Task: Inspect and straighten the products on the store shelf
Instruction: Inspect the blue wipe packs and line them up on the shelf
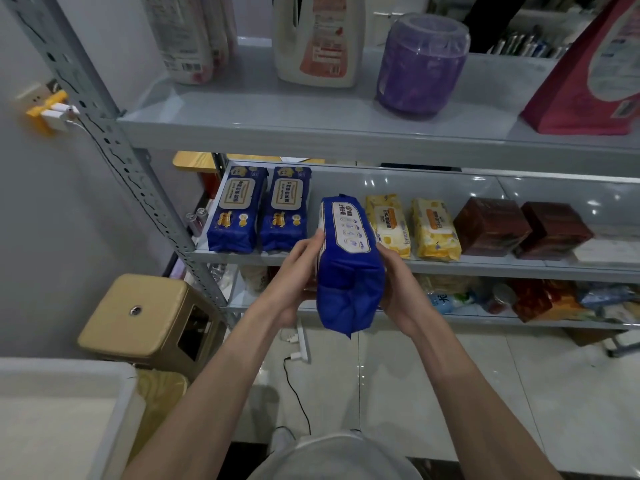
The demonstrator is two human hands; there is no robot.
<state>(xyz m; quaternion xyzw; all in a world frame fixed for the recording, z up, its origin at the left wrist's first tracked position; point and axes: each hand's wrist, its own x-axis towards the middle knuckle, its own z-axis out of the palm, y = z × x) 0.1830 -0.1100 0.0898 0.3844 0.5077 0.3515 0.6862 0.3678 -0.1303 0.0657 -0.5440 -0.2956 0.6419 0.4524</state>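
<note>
You are gripping the blue soft plastic wipes pack between both hands, left hand and right hand each clasping one side, and holding it above the front edge of the grey metal middle shelf.

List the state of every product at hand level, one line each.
Held blue pack: lifted, tilted, gripped between left hand and right hand.
Two blue packs: lying flat, label up, side by side.
Two yellow packs: lying flat, slightly angled.
Two brown boxes: side by side, turned at an angle.
</note>
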